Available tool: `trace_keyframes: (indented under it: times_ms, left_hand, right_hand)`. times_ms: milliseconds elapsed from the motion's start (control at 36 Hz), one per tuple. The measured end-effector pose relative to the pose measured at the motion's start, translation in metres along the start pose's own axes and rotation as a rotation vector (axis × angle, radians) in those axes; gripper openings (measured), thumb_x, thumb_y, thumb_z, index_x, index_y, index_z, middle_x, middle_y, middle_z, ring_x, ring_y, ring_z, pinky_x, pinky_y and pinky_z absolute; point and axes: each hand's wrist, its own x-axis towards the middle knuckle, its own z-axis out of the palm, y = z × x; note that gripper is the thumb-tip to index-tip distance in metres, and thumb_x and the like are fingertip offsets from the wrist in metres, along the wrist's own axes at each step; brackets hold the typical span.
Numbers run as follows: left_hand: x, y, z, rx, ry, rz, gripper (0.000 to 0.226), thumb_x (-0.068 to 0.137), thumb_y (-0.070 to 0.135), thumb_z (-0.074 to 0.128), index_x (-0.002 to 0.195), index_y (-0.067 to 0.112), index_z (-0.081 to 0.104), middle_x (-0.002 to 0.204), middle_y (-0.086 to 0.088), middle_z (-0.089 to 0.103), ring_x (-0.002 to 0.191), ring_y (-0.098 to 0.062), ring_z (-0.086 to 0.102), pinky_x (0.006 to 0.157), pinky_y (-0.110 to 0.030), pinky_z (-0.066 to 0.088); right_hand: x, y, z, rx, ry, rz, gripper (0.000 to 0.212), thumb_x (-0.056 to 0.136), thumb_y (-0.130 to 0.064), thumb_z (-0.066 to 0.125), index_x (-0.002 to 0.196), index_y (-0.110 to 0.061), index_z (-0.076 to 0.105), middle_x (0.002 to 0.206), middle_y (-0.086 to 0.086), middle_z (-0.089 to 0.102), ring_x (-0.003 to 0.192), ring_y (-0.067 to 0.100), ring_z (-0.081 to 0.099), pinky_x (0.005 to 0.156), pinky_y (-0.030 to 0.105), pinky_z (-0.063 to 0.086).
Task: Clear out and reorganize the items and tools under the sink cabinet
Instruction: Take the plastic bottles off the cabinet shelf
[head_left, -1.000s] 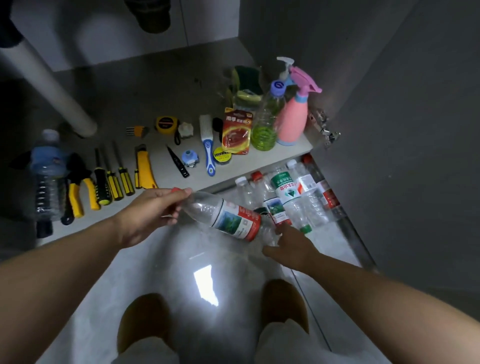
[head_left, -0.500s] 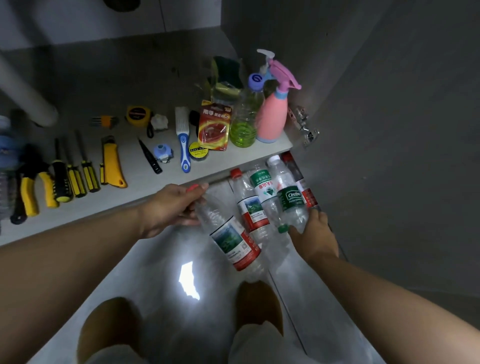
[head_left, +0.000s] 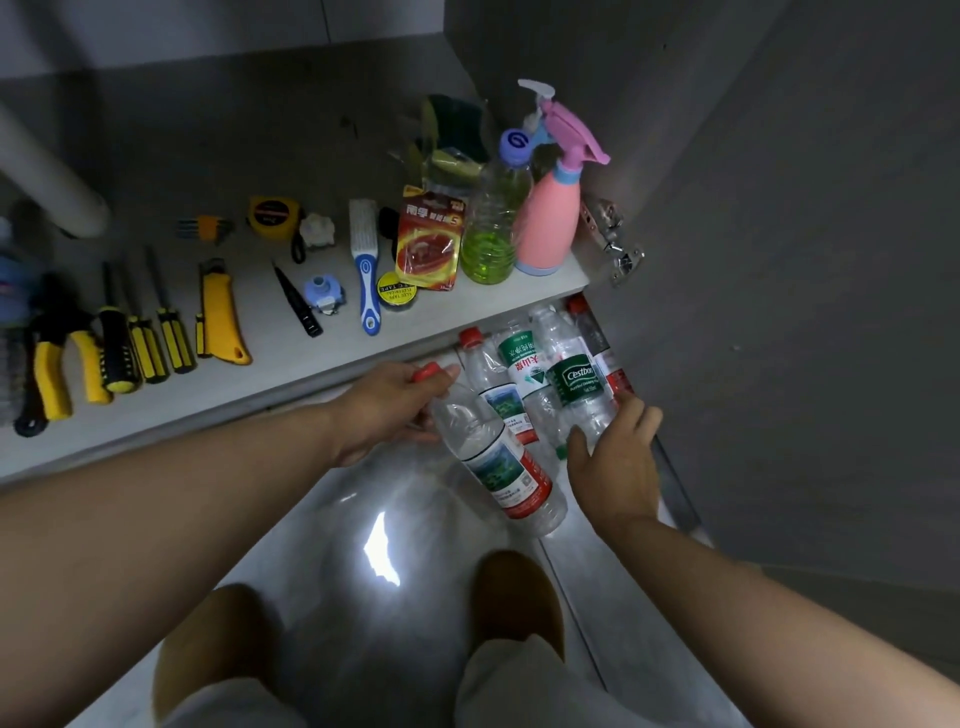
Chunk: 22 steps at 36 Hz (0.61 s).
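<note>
Swings the red-label water bottle (head_left: 498, 462) round since a second ago, cap now toward 11 o'clock instead of 9, matching the floor row. Grips its neck in the left hand (head_left: 395, 410). Rests the right hand (head_left: 613, 467), fingers loose and spread, against the Cestbon bottle (head_left: 574, 384) at 1 o'clock, likely to stop rolling. Seems empty, like its neighbours. Shows green liquid low in the clear bottle (head_left: 491, 234) at 12 on the cabinet shelf (head_left: 322, 358), beside the pink spray bottle (head_left: 548, 228).
</note>
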Motion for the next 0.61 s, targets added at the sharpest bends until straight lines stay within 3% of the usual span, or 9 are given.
trace_keyframes:
  times_ms: [56,139,222,306,361,444,611]
  left_hand:
    - [0.001,0.001,0.0,0.011,-0.004,0.002,0.05,0.097,0.04,0.063,0.112,-0.007,0.066,0.071,-0.01,0.053,0.066,-0.018,0.056,0.09,-0.052,0.06]
    - [0.002,0.003,0.001,0.041,0.03,0.035,0.049,0.096,0.043,0.063,0.108,-0.005,0.067,0.071,-0.01,0.055,0.063,-0.017,0.058,0.078,-0.043,0.064]
    - [0.005,0.005,0.0,0.053,0.069,0.066,0.051,0.095,0.047,0.063,0.104,-0.003,0.067,0.076,-0.012,0.056,0.066,-0.019,0.06,0.071,-0.039,0.065]
    - [0.008,0.005,-0.001,0.04,0.082,0.059,0.055,0.094,0.048,0.064,0.107,-0.005,0.066,0.084,-0.017,0.058,0.073,-0.024,0.061,0.074,-0.042,0.065]
    - [0.008,0.004,-0.002,-0.005,0.1,0.067,0.054,0.094,0.048,0.065,0.107,-0.005,0.063,0.088,-0.017,0.06,0.076,-0.023,0.062,0.073,-0.04,0.064]
    - [0.008,0.002,-0.007,0.057,0.128,0.095,0.044,0.095,0.049,0.063,0.113,0.009,0.061,0.103,-0.008,0.067,0.086,-0.019,0.065,0.08,-0.04,0.061]
    - [0.006,-0.007,-0.024,0.167,0.118,0.133,0.021,0.1,0.03,0.061,0.112,0.014,0.066,0.108,-0.003,0.067,0.089,-0.015,0.065,0.076,-0.03,0.056]
  right_hand:
    - [-0.005,-0.006,-0.002,0.154,-0.076,-0.09,0.048,0.092,-0.043,0.064,0.128,-0.029,0.036,0.124,-0.005,0.044,0.097,0.013,0.06,0.069,0.021,0.051]
    - [-0.015,-0.019,-0.003,0.308,-0.371,-0.224,0.059,0.085,-0.068,0.06,0.133,-0.043,0.036,0.122,-0.014,0.049,0.109,0.002,0.054,0.085,0.029,0.054]
    - [-0.024,-0.031,0.004,0.269,-0.547,-0.347,0.066,0.078,-0.069,0.066,0.133,-0.044,0.038,0.123,-0.016,0.05,0.11,0.003,0.056,0.087,0.035,0.056]
    - [-0.024,-0.036,0.007,0.215,-0.509,-0.371,0.062,0.075,-0.057,0.069,0.127,-0.037,0.042,0.117,-0.013,0.053,0.103,0.003,0.058,0.082,0.035,0.057]
    - [-0.018,-0.035,0.007,0.152,-0.449,-0.324,0.059,0.074,-0.053,0.069,0.123,-0.029,0.045,0.113,-0.006,0.057,0.1,0.012,0.058,0.08,0.041,0.056]
    - [-0.002,-0.033,0.006,-0.089,-0.298,-0.221,0.056,0.078,-0.053,0.069,0.116,-0.022,0.042,0.106,0.006,0.059,0.096,0.025,0.058,0.078,0.045,0.056]
    - [0.025,-0.041,0.011,-0.443,-0.243,-0.136,0.062,0.084,-0.056,0.064,0.125,-0.015,0.042,0.12,0.011,0.06,0.111,0.028,0.056,0.089,0.042,0.052]
